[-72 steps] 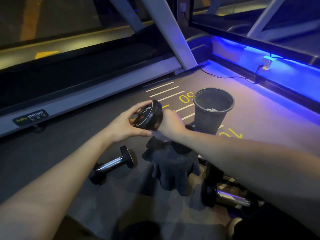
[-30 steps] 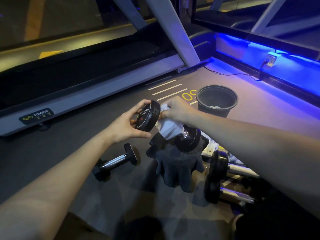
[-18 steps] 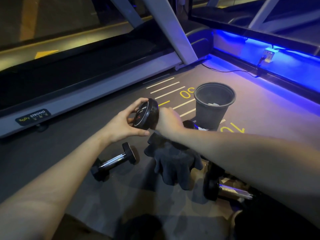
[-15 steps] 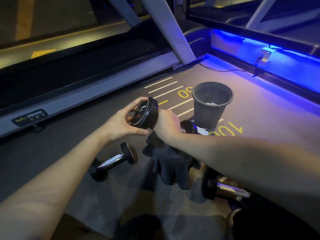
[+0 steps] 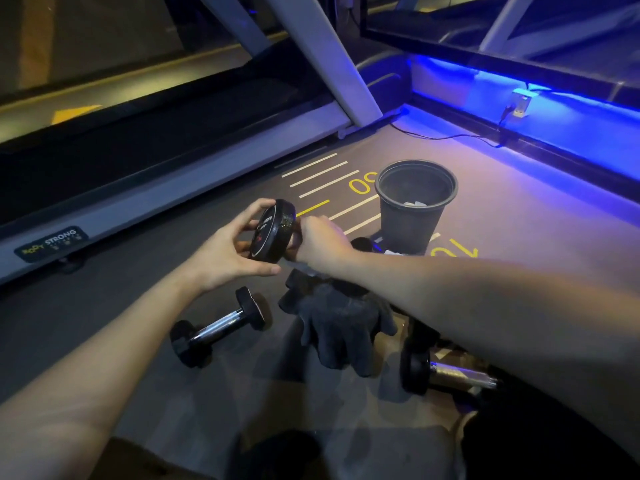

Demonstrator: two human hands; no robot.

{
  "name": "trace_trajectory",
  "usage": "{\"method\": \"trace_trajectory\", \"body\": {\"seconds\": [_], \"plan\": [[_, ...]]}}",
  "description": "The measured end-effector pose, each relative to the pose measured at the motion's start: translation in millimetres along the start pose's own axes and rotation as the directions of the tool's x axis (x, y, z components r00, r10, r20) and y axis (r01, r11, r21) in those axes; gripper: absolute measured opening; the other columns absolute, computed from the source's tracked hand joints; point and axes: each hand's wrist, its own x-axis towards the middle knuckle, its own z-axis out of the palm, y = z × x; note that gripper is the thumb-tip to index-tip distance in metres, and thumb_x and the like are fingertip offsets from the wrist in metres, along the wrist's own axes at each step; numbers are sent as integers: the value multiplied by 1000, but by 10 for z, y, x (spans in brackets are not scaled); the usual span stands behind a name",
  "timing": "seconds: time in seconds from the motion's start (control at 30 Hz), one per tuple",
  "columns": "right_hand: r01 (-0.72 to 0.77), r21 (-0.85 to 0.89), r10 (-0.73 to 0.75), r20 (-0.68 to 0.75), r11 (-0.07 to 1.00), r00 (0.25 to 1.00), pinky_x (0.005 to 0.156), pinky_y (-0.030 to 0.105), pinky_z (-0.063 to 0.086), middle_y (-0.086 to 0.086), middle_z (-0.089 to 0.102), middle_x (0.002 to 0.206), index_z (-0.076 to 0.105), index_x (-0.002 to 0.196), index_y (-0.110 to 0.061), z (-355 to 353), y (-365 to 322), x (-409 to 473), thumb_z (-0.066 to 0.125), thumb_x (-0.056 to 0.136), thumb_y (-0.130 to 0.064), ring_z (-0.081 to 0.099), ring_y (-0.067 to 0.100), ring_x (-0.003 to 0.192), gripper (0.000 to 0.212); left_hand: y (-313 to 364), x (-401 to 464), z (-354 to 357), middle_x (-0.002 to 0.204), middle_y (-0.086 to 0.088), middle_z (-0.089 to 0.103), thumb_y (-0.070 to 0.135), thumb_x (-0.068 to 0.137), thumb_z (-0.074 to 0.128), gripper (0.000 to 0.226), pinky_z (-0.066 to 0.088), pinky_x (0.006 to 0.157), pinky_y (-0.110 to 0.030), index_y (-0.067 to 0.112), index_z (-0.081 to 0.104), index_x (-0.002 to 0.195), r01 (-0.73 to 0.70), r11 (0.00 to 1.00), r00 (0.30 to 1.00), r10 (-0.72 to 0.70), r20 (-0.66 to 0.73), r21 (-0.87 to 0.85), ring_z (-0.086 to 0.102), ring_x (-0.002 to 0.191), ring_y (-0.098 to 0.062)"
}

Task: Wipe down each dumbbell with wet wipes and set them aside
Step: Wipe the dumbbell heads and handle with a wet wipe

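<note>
My left hand [image 5: 225,251] grips the round black end of a dumbbell [image 5: 273,235] held up above the floor. My right hand [image 5: 322,240] is wrapped round the dumbbell's handle just behind that end, and a pale wet wipe [image 5: 298,266] peeks out below the hand. The handle and far end are mostly hidden by my right hand and arm. A small hex dumbbell [image 5: 218,327] with a chrome handle lies on the floor to the left. Another dumbbell [image 5: 446,374] lies under my right forearm at the right.
A dark cloth or glove [image 5: 343,327] lies heaped on the floor between the dumbbells. A grey bin [image 5: 414,209] with white scraps inside stands behind. A treadmill frame [image 5: 166,199] runs along the left, and a cable [image 5: 446,136] trails by the blue-lit wall.
My right hand with the wipe has slid up the handle from the lower end to right behind the held end. The left hand has kept its grip.
</note>
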Motion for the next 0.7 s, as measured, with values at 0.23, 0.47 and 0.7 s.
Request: {"method": "trace_trajectory", "body": {"seconds": [0.23, 0.47, 0.7], "plan": [[71, -40, -63, 176, 997, 982, 50, 33, 56, 1, 65, 66, 63, 79, -14, -106, 125, 90, 71, 78, -32, 67, 24, 59, 19, 4, -39, 15, 138, -3, 50, -6, 70, 86, 100, 55, 79, -15, 40, 39, 146, 27, 1000, 1000, -27, -4, -7, 71, 105, -9], [101, -81, -71, 309, 992, 948, 61, 31, 44, 8, 68, 80, 64, 86, -12, -127, 215, 179, 76, 79, -31, 60, 26, 74, 24, -45, -35, 14, 139, -4, 51, -2, 68, 88, 101, 57, 85, -21, 45, 40, 143, 40, 999, 999, -40, -14, -6, 71, 107, -18], [102, -194, -94, 48, 976, 994, 77, 38, 52, 12, 69, 99, 61, 106, -12, 152, 258, -39, 67, 84, -27, 64, 34, 92, 28, -82, -19, -12, 139, -6, 52, 1, 64, 90, 102, 57, 88, -26, 48, 41, 141, 49, 999, 999, -49, -18, 8, 73, 105, -23]]}}
